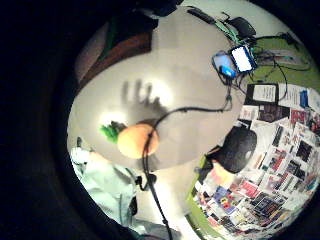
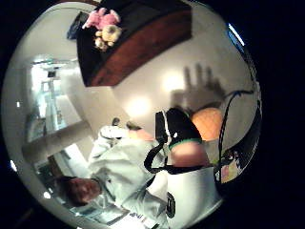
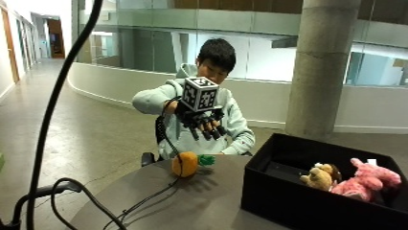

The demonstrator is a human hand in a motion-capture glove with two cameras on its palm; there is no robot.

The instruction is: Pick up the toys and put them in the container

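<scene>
An orange plush fruit (image 3: 185, 164) with green leaves lies on the round grey table (image 3: 191, 201), near the edge by the person. My gloved right hand (image 3: 203, 122) hovers a little above it, fingers spread and pointing down, holding nothing. Both palm views look down on the same toy (image 1: 137, 141) (image 2: 208, 123), with the shadow of spread fingers on the tabletop beside it. The black box (image 3: 287, 196) stands on the table beside the fruit and holds a pink plush (image 3: 367, 179) and a brown plush (image 3: 319, 176).
A black cable (image 3: 153, 194) runs across the table past the orange toy. Small electronics (image 1: 235, 61) lie at the table's far edge. A concrete pillar (image 3: 322, 67) rises behind the box.
</scene>
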